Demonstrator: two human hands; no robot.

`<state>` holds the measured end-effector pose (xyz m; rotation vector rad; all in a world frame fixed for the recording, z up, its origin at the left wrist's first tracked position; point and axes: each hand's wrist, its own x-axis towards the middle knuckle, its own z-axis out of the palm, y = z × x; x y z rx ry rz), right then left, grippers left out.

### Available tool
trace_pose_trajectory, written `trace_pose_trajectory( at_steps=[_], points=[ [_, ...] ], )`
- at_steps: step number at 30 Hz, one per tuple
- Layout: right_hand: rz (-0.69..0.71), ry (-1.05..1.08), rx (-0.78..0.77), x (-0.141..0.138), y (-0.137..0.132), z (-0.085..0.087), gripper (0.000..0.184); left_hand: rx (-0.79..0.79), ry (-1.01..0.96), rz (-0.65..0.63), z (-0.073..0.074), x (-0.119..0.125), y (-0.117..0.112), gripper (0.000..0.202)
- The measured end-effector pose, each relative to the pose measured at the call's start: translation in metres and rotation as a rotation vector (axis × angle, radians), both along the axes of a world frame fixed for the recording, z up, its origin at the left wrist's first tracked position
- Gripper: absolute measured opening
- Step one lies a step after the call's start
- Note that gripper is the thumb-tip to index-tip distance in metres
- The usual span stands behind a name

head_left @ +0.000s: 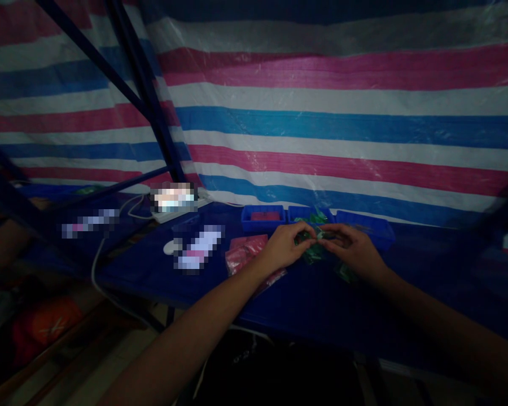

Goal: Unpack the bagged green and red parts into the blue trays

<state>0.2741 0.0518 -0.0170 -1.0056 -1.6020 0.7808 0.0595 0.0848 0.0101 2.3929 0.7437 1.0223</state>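
Observation:
My left hand [291, 243] and my right hand [355, 247] meet over the blue table, thumb and fingertips of each pinched together. Between the fingertips is a small pale, shiny piece [319, 233], too small and dim to name. Beneath and behind the hands lie green plastic packets [312, 255], some in the middle blue bin [294, 214]. Another green packet [345, 274] lies under my right hand. Beside my left forearm is a pile of pink packets [245, 252], partly covered by the arm.
A left blue bin [248, 219] holds something pink; a right blue bin [381, 230] stands behind my right hand. To the left are a lit, blurred screen [173, 197], a white round object [170, 247] and a cable [96, 265]. Another person's arm [2, 242] shows at far left.

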Motion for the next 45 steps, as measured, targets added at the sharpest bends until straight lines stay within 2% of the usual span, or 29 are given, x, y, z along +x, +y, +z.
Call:
trace_pose_trajectory(
  at_steps=[6,10,13,15,20,23,26,30,32,34,36,39,45],
  points=[
    [-0.136,0.121,0.007,0.004,0.006,-0.002,0.04,0.17,-0.028,0.006,-0.002,0.0,0.002,0.024],
    [-0.059,0.162,-0.021,-0.001,-0.001,0.004,0.039,0.186,-0.009,-0.02,-0.004,0.001,0.002,0.042],
    [0.017,0.144,-0.032,-0.006,-0.007,0.008,0.036,0.185,-0.024,-0.02,-0.005,0.002,0.004,0.034],
    [-0.011,0.092,-0.015,-0.005,-0.009,0.009,0.034,0.177,-0.045,0.002,-0.006,0.002,0.007,0.02],
    [-0.175,0.04,0.099,0.001,-0.003,0.006,0.035,0.125,-0.079,0.058,-0.004,0.0,0.008,0.013],
    [-0.11,0.056,0.104,0.001,0.0,0.002,0.046,0.102,-0.093,-0.006,-0.002,0.0,0.006,0.016],
    [-0.041,0.02,0.065,0.001,0.001,-0.003,0.04,0.094,-0.083,-0.06,-0.001,0.001,0.005,0.019],
    [-0.13,-0.022,0.072,0.004,0.004,-0.006,0.033,0.047,-0.073,0.018,-0.002,0.0,0.003,0.024],
    [-0.193,-0.049,0.12,0.006,0.004,-0.004,0.029,-0.027,-0.06,0.048,-0.002,-0.001,0.001,0.028],
    [-0.23,-0.131,0.219,0.008,0.004,0.0,0.022,-0.119,-0.065,0.022,-0.002,-0.001,-0.001,0.034],
    [-0.213,-0.252,0.336,0.008,0.002,0.004,0.015,-0.176,-0.106,-0.043,-0.001,-0.001,-0.003,0.037],
    [-0.166,-0.381,0.444,0.009,0.0,0.007,0.016,-0.172,-0.157,-0.079,0.0,0.0,-0.002,0.034],
    [-0.159,-0.408,0.417,0.013,0.006,0.001,0.017,-0.211,-0.217,-0.028,-0.005,0.001,0.006,0.024]
  ],
)
